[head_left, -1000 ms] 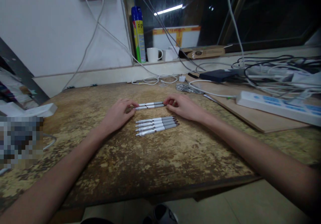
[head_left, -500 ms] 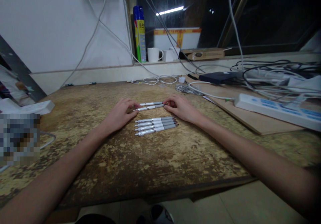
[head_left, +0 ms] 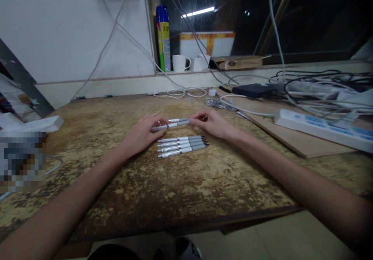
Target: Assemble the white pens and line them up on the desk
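Two white pens with grey grips lie between my hands, one behind the other. The nearer pen (head_left: 172, 125) has its left end in the fingers of my left hand (head_left: 145, 132), and my right hand (head_left: 210, 123) pinches its right tip. Just behind it, the farther pen (head_left: 179, 120) runs close to the fingertips of both hands; whether they touch it is hard to tell. Closer to me, a row of several similar pens (head_left: 183, 149) lies side by side on the worn wooden table (head_left: 180, 186), dark tips to the right.
A white power strip (head_left: 323, 130) sits on a board (head_left: 294, 137) at the right, with tangled cables behind. A dark flat box (head_left: 253, 90) and a crumpled plastic bag (head_left: 218, 103) lie at the back. On the sill stand a spray can (head_left: 163, 39) and a white mug (head_left: 180, 63).
My left hand has shifted slightly right along the nearer pen, so its fingers now cover more of the pens' left ends. The row of pens in front looks the same.
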The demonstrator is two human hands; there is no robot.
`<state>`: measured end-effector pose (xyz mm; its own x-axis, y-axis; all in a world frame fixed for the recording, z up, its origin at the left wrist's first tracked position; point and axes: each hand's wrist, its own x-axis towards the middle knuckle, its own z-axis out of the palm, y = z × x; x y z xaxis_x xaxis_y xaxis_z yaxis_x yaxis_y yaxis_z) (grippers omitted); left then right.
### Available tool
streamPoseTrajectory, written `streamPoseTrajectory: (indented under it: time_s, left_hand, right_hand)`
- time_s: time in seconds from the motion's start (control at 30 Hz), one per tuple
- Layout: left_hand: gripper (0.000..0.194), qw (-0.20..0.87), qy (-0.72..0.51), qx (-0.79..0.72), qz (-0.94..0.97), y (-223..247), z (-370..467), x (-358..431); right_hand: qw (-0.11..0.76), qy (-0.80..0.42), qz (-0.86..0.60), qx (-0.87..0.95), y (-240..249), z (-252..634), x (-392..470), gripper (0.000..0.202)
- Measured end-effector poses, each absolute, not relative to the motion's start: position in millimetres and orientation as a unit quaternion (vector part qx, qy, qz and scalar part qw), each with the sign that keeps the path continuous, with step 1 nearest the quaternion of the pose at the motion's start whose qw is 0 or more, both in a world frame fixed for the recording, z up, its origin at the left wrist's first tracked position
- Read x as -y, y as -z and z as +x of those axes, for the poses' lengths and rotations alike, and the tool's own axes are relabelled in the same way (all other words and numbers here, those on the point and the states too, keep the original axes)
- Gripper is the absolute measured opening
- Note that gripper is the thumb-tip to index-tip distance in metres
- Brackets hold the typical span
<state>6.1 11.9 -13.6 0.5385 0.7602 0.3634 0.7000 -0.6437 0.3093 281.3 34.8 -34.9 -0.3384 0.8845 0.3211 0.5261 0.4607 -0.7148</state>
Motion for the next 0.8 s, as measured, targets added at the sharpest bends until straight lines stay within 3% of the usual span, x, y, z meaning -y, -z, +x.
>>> streamPoseTrajectory:
  time_s: [0.23,0.57,0.8]
  left_hand:
    - [0.018,0.044,-0.272,-0.405,0.872,5.3,9.8,-7.4]
    - [0.024,-0.020,-0.265,-0.311,0.912,-3.5,33.9,14.0]
    - [0.037,-0.062,-0.225,-0.356,0.905,-5.9,41.8,24.7]
  right_hand:
    - [0.348,-0.142,-0.418,0.827,31.6,273.1,-20.4,0.021]
    - [0.300,-0.028,-0.394,0.868,32.2,264.6,-15.0,0.034]
    - [0.259,-0.080,-0.425,0.863,19.8,264.9,-8.2,0.028]
